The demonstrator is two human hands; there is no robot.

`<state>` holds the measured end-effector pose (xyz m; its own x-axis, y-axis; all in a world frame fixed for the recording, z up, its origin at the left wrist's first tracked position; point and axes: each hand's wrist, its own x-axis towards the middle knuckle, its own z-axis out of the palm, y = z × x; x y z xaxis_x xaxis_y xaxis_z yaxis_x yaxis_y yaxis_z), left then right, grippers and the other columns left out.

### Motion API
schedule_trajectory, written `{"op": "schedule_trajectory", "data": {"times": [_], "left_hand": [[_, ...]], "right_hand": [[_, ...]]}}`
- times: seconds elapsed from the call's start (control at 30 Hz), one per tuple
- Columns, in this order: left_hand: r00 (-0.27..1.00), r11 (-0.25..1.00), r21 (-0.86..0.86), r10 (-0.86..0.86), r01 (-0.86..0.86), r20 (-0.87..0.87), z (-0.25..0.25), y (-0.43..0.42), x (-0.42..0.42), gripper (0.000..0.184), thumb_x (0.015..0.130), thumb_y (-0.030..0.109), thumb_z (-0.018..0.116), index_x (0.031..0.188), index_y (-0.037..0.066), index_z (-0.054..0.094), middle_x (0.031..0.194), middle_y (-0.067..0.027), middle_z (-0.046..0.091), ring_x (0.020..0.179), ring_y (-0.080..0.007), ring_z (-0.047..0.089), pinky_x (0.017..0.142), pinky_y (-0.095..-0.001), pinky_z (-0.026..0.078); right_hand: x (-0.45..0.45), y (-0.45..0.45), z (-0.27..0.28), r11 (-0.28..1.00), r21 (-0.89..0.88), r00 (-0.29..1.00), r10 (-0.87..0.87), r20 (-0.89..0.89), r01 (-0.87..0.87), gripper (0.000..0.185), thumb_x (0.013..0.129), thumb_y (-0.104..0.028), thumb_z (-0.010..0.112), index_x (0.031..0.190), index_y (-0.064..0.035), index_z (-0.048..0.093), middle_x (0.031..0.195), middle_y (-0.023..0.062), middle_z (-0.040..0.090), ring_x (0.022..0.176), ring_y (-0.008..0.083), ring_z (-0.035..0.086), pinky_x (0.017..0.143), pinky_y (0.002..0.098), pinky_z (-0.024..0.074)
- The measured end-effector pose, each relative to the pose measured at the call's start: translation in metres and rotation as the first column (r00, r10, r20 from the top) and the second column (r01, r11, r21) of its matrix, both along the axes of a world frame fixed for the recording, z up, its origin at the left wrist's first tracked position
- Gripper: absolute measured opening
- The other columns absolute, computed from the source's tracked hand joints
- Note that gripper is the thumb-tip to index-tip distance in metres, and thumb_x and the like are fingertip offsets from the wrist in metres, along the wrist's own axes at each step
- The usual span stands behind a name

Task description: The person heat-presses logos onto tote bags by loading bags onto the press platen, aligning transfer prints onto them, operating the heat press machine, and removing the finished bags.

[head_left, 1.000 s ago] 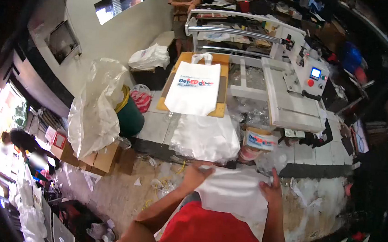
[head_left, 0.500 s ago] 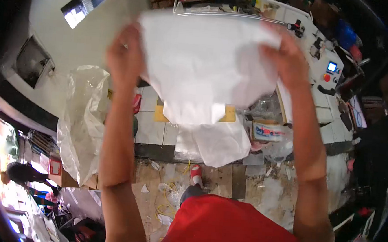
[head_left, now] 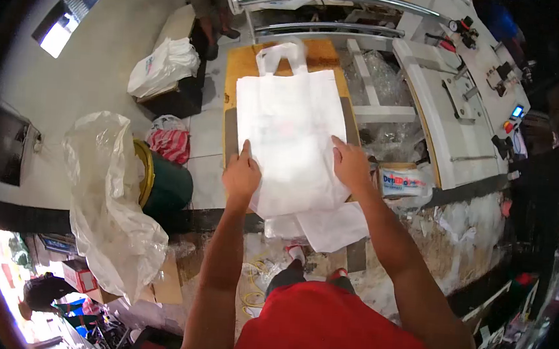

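Note:
A white fabric bag [head_left: 289,169] with its front towards me lies over the wooden board of the press, and a faint print shows through it. Its looped handles [head_left: 281,56] are at the far end of the board. My left hand [head_left: 242,177] grips the bag's left edge, index finger pointing forward. On the opposite edge, my right hand [head_left: 351,165] holds the fabric between thumb and fingers. The bag's lower end hangs past the near edge of the board [head_left: 235,61], above another white sheet of fabric [head_left: 337,227].
The white press machine [head_left: 455,122] with metal rails stands at right. A box with printed lettering [head_left: 402,182] is near it. At left are a green bin [head_left: 169,183], a clear plastic sheet [head_left: 106,195] and a pile of white bags [head_left: 164,68]. A person [head_left: 207,1] stands beyond.
Both hands have come down and back towards me from their raised position, bringing the white bag onto the board. The view has shifted, and both my feet now show below.

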<state>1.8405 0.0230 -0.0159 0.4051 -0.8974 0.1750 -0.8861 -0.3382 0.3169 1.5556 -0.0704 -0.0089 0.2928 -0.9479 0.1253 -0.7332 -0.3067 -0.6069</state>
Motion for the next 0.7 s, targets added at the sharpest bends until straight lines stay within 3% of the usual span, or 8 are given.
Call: {"op": "schedule_trajectory", "data": {"times": [0.07,0.3,0.4,0.5,0.57,0.6,0.67,0.7], "left_hand": [[1.0,0.998,-0.053,0.018,-0.019,-0.022,-0.004,0.007,0.0,0.05,0.089,0.02,0.055,0.139,0.023,0.057,0.091,-0.0124,0.063,0.078,-0.0349,0.065,0.066,-0.0478,0.054],[0.997,0.987,-0.16,-0.016,0.004,-0.075,-0.015,0.011,0.01,0.052,0.085,0.015,0.055,0.137,0.02,0.059,0.087,-0.0125,0.062,0.073,-0.0348,0.064,0.066,-0.048,0.053],[0.998,0.978,-0.207,-0.047,0.038,-0.04,-0.014,0.009,0.013,0.053,0.084,0.014,0.055,0.137,0.02,0.059,0.082,-0.0128,0.061,0.068,-0.0362,0.063,0.065,-0.0476,0.054],[0.993,0.998,-0.069,-0.01,0.002,-0.117,-0.002,0.01,0.01,0.052,0.082,0.015,0.057,0.134,0.018,0.06,0.096,-0.0144,0.063,0.084,-0.0369,0.064,0.072,-0.0492,0.053],[0.994,0.999,-0.033,-0.005,0.009,0.111,0.023,0.011,0.004,0.049,0.077,0.014,0.061,0.126,0.013,0.063,0.118,-0.0158,0.059,0.107,-0.0383,0.057,0.082,-0.0511,0.051],[0.994,1.0,-0.029,-0.001,0.005,0.111,0.033,0.006,0.005,0.049,0.077,0.014,0.061,0.126,0.013,0.063,0.118,-0.0158,0.059,0.107,-0.0383,0.057,0.082,-0.0511,0.051],[0.943,0.926,-0.181,-0.322,0.331,0.08,0.05,-0.015,0.008,0.043,0.075,0.016,0.066,0.118,0.008,0.061,0.133,-0.0202,0.049,0.12,-0.0409,0.048,0.095,-0.0522,0.046],[0.897,0.88,-0.183,-0.44,0.439,0.037,0.055,-0.028,0.002,0.046,0.072,0.016,0.071,0.116,0.008,0.059,0.13,-0.0192,0.051,0.119,-0.0418,0.05,0.097,-0.0513,0.047]], "right_hand": [[0.0,0.019,-0.006,0.961,-0.276,0.985,-0.056,-0.163,0.009,0.036,0.094,-0.024,0.059,0.128,-0.0153,0.064,0.09,0.0161,0.062,0.086,0.0358,0.06,0.073,0.0496,0.0471],[0.005,0.023,0.003,0.974,-0.226,0.991,-0.053,-0.121,0.024,0.034,0.093,-0.024,0.061,0.126,-0.0155,0.065,0.104,0.0141,0.053,0.093,0.0324,0.055,0.078,0.0469,0.0463],[0.006,0.022,0.005,0.941,-0.337,0.983,-0.067,-0.17,0.006,0.033,0.091,-0.021,0.063,0.124,-0.0161,0.066,0.113,0.0149,0.051,0.102,0.0346,0.052,0.084,0.0485,0.0457],[0.004,0.024,0.004,0.943,-0.332,0.969,-0.078,-0.235,-0.005,0.038,0.088,-0.02,0.064,0.126,-0.0138,0.064,0.124,0.0161,0.051,0.116,0.0383,0.048,0.09,0.0504,0.0448],[0.005,0.018,0.008,0.864,-0.5,0.97,-0.074,-0.23,-0.052,0.045,0.085,-0.02,0.065,0.129,-0.0112,0.06,0.132,0.0148,0.049,0.125,0.038,0.044,0.094,0.0537,0.0429],[0.009,0.012,0.015,0.866,-0.496,0.971,-0.069,-0.23,-0.056,0.045,0.085,-0.02,0.065,0.129,-0.0112,0.06,0.132,0.0148,0.049,0.125,0.038,0.044,0.094,0.0537,0.0429],[0.026,-0.007,0.029,0.89,-0.414,0.98,0.153,-0.129,-0.194,0.05,0.082,-0.017,0.065,0.132,-0.0097,0.058,0.137,0.0132,0.048,0.13,0.0374,0.042,0.098,0.0571,0.0409],[0.037,-0.02,0.029,0.89,-0.411,0.979,0.157,-0.128,-0.196,0.05,0.082,-0.017,0.065,0.132,-0.0097,0.058,0.137,0.0132,0.048,0.13,0.0374,0.042,0.098,0.0571,0.0409]]}}
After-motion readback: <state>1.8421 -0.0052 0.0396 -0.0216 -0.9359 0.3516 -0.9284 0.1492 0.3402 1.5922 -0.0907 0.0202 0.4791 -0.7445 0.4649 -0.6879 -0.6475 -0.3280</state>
